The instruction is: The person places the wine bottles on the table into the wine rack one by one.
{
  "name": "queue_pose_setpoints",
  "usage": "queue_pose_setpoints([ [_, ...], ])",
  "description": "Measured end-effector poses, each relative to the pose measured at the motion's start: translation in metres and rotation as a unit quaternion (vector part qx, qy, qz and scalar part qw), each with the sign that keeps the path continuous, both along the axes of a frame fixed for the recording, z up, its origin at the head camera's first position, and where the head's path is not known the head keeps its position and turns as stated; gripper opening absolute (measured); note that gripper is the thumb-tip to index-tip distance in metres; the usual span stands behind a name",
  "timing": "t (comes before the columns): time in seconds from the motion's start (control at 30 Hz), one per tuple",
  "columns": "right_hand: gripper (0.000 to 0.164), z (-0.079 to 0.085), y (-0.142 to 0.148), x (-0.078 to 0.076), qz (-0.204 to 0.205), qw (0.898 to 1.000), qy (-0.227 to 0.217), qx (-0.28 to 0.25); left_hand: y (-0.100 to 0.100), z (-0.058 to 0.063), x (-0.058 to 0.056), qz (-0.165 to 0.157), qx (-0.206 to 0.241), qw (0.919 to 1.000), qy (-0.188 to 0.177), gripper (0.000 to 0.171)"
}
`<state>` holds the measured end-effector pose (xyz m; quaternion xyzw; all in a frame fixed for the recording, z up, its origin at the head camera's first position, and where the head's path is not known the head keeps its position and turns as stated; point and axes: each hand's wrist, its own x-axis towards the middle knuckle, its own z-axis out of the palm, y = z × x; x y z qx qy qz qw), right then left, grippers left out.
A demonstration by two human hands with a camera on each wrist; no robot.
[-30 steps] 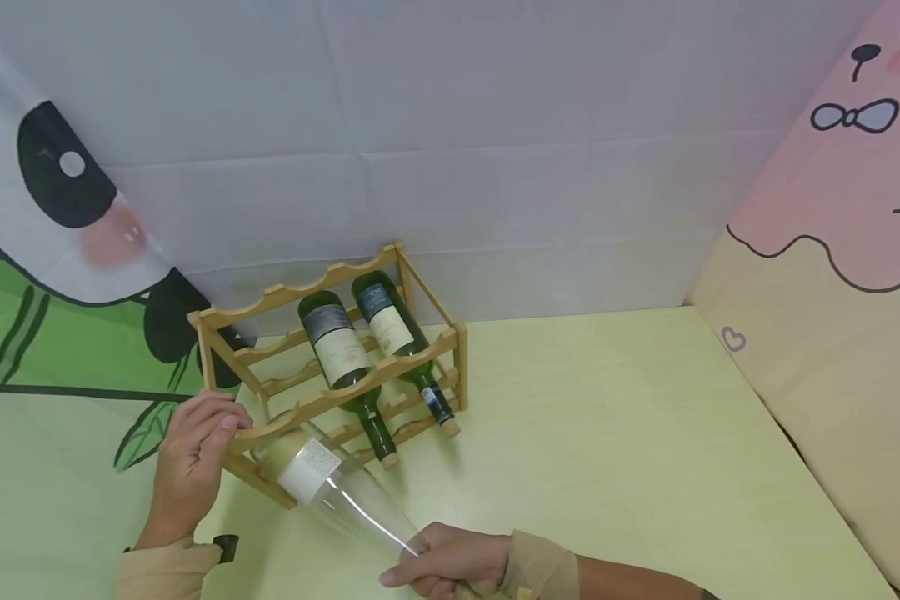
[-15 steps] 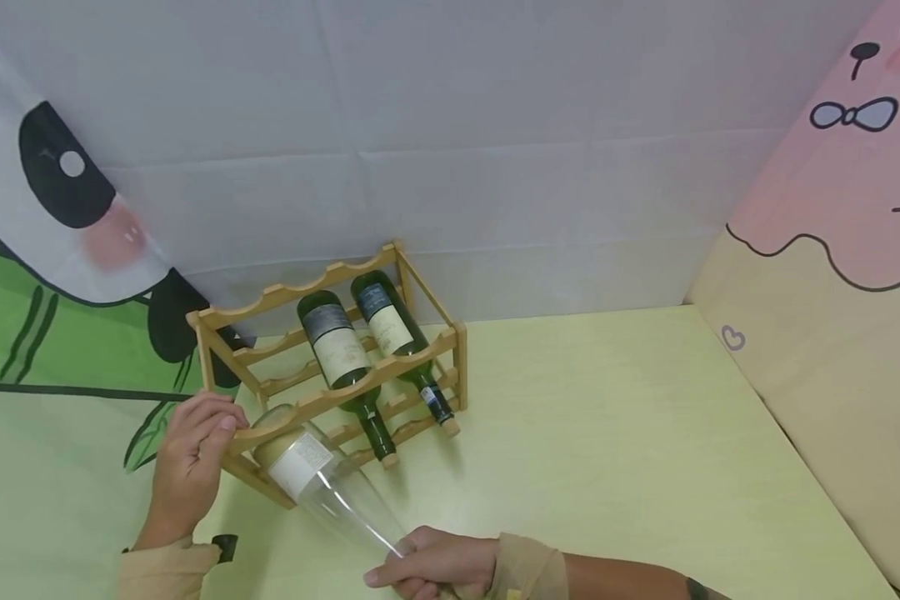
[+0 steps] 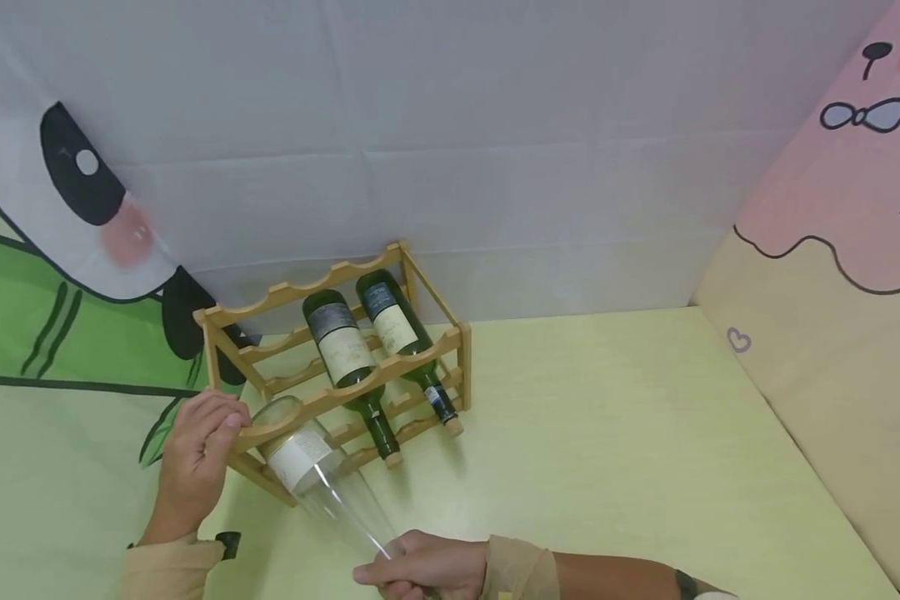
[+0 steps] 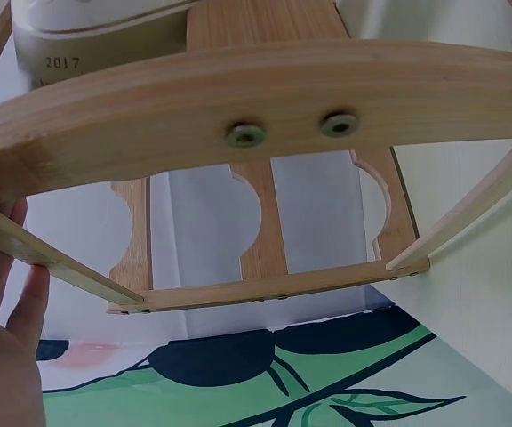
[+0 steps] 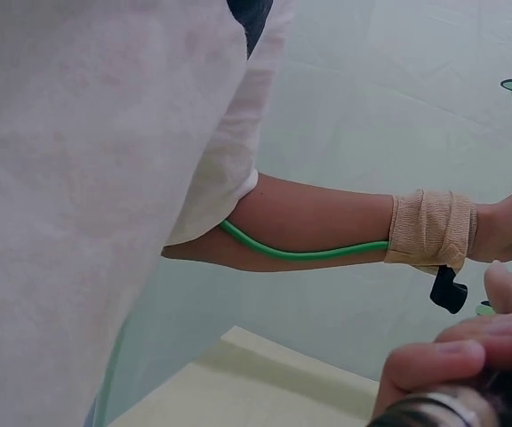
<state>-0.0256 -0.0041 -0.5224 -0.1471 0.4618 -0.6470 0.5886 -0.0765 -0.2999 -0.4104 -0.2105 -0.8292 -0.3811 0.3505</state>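
Note:
A wooden wine rack (image 3: 328, 402) stands on the table at left, tilted in the head view. My left hand (image 3: 195, 462) holds its front left corner; in the left wrist view, that hand (image 4: 7, 342) has its fingers about a wooden bar. Around the neck of a clear glass bottle (image 3: 348, 508) with a white label, my right hand (image 3: 435, 562) is curled. This bottle's base lies beneath the rack's upper front rail, in the lower left part. The right wrist view shows only fingers (image 5: 447, 360) of the right hand; the bottle is hardly visible there.
Two corked green wine bottles, one (image 3: 345, 354) in the middle and one (image 3: 396, 325) at right, lie on the rack's upper tier, necks forward. Light yellow tabletop (image 3: 607, 433) extends to the right. A grey cloth wall (image 3: 532, 200) rises close behind the rack.
My right hand has moved left, and the clear bottle has swung with it, its base a little farther into the rack. The left hand keeps its hold. The view has shifted slightly.

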Motion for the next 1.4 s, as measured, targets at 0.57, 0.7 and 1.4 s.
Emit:
queue_pose_setpoints([
  [0.57, 0.048, 0.008, -0.023, 0.002, -0.007, 0.998, -0.066, -0.008, -0.002, -0.001, -0.001, 0.007, 0.007, 0.9999, -0.009, 0.021],
  [0.7, 0.049, 0.009, -0.025, 0.002, -0.01, 0.998, -0.063, -0.007, -0.003, -0.003, -0.001, 0.009, 0.009, 0.9999, -0.011, 0.022],
  [1.4, 0.048, 0.016, -0.041, -0.001, -0.022, 0.993, -0.113, -0.027, -0.023, -0.03, -0.011, 0.016, 0.005, 0.9996, -0.024, 0.024],
])
